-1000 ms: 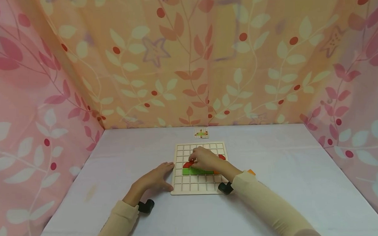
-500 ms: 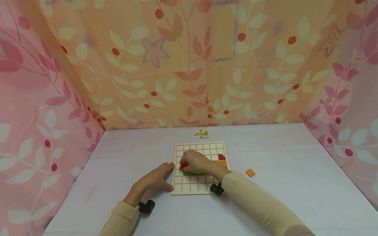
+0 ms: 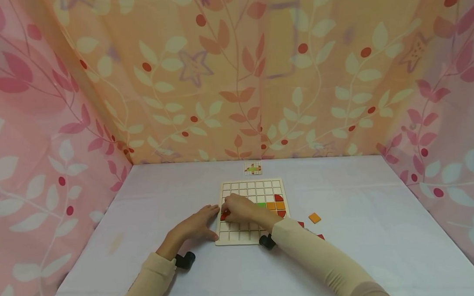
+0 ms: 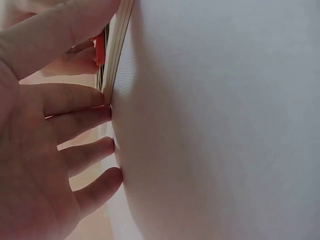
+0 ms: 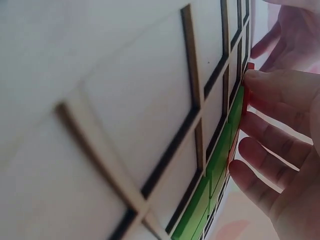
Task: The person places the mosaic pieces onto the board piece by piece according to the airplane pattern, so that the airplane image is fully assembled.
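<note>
A pale wooden grid board (image 3: pixel 234 238) lies flat on the table. My right hand (image 3: pixel 240 207) reaches over it and pinches a small red tile (image 3: pixel 223 216) at the leftmost column. Green tiles (image 5: pixel 192 210) sit in the grid below that hand, partly hidden in the head view. One green tile (image 3: pixel 261 205) shows beside two orange tiles (image 3: pixel 275 205), with a red quarter-round tile (image 3: pixel 278 198) above them and another red tile (image 3: pixel 281 213) below. Against the board's left edge rests my left hand (image 3: pixel 196 224), its fingers extended and the thumb at the near corner.
Right of the board lie a loose orange tile (image 3: pixel 315 217) and two red pieces (image 3: pixel 301 224), partly covered by the right sleeve (image 3: pixel 323 258). A small pattern card (image 3: pixel 253 168) lies behind the board. Floral curtains (image 3: pixel 234 78) enclose the table on three sides.
My right hand has travelled left across the board with a red tile, reaching the left column. Loose tiles on the right have come out from under the sleeve. The left hand stays put.
</note>
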Demonstrator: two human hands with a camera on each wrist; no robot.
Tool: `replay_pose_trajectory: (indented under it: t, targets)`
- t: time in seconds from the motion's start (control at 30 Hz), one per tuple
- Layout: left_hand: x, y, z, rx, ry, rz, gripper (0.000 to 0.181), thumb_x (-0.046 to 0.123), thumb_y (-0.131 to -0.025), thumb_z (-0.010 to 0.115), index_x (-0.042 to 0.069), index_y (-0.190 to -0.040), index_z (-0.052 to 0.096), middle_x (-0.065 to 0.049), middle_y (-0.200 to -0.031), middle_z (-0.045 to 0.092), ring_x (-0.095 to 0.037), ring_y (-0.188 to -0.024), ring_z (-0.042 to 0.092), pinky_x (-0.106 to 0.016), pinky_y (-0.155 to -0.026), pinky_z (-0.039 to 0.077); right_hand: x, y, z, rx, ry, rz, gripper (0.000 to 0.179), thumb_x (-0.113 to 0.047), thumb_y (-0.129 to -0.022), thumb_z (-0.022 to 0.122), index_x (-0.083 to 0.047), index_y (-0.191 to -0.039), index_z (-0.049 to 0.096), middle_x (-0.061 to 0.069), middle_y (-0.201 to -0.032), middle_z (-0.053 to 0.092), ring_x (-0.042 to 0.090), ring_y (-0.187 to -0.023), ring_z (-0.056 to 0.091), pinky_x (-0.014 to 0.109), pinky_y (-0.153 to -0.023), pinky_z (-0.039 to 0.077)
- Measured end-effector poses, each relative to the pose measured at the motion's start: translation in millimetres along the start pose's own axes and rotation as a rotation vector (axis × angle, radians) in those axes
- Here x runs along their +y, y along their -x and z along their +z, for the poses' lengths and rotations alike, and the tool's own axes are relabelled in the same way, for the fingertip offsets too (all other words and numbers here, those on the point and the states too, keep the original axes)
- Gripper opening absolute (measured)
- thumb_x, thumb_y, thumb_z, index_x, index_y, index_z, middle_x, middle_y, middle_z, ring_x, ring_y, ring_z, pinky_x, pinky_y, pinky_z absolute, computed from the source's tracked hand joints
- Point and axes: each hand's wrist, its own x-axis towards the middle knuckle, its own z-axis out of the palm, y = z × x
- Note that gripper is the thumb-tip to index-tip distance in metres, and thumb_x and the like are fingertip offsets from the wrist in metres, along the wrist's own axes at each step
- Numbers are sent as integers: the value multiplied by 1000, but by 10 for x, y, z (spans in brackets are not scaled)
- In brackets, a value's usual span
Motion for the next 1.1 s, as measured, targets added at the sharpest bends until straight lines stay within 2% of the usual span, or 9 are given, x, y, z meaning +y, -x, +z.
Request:
replay_pose_trajectory:
  t: [0.67,0.87,1.1]
  targets:
    - [-38,5,-5,-1,-23,22,93,27,-74,85,8,-151,36,-6,-160,31,-31,-151,18,-55,-119,23,-33,1,-10,-20,35,15,15,-24,-84,75,-16,-97,77,-4,-86,58,9,-82,47,21,-67,41]
    - [-31,3,-7,-5,-27,16,93,26,-74,85,8,-151,36,-6,-160,31,-31,-151,18,-55,-119,23,-36,8,-20,-27,12,30,16,-23,-84,75,-15,-98,77,-5,-87,58,9,-83,48,21,-68,42]
    - [-13,17,-15,3,-20,30,92,26,-74,85,6,-150,37,-8,-160,32,-31,-151,19,-54,-119,24,-24,14,-46,-4,13,6,19,-28,-87,73,-14,-98,77,-3,-88,62,10,-82,51,22,-68,44]
